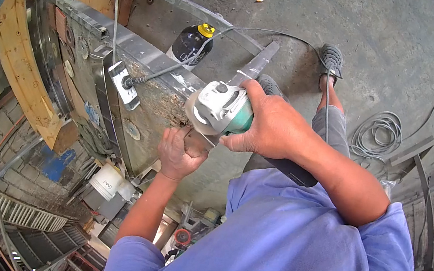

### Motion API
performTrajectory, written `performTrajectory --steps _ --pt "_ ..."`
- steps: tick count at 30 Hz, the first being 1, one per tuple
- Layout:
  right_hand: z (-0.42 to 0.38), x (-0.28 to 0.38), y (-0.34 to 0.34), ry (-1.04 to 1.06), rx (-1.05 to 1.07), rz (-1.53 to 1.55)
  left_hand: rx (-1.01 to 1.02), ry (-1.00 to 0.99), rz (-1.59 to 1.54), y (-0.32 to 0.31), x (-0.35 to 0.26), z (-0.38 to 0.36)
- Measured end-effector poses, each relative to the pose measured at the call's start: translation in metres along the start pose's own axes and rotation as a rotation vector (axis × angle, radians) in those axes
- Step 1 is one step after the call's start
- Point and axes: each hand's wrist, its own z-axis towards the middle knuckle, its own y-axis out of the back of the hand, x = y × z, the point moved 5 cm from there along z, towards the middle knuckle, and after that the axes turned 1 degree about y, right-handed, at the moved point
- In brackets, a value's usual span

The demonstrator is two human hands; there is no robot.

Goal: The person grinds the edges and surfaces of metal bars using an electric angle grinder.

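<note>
An angle grinder [227, 108] with a white head and green body is gripped in my right hand [273, 125]. Its dark rear end reaches back under my forearm, and its disc side faces the workbench edge. Just below the grinder head, the fingers of my left hand [182, 155] are curled around a small flat greyish metal piece [198, 143]. That piece lies right by the disc, its outer end overlapped by the grinder. Beside both hands is the worn wooden bench top [161, 106].
A power strip [123, 85] with a plugged-in cord lies on the bench, near loose discs [82, 48]. A black bottle with a yellow cap [193, 42] stands beyond the metal rail [129, 43]. A cable runs past my feet; a coiled cable [378, 135] lies on the floor.
</note>
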Motion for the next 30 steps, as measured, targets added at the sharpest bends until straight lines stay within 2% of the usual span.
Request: performTrajectory --steps 5,20,23,24,30 --pt "0.012 -0.012 0.004 0.024 -0.058 0.0 -0.012 -0.008 -0.001 -0.001 0.001 0.001" --pt "0.004 -0.001 0.001 0.031 0.006 -0.003 0.005 -0.01 0.028 -0.002 0.004 -0.005" --pt "0.021 -0.022 0.005 -0.016 -0.024 -0.033 -0.009 -0.02 0.023 -0.003 0.005 -0.001" --pt "0.022 -0.024 0.011 -0.098 0.006 -0.077 -0.013 -0.018 0.022 -0.002 0.004 -0.001" --pt "0.013 -0.055 0.01 -0.112 -0.024 0.056 0.001 -0.009 -0.003 -0.001 0.004 -0.004"
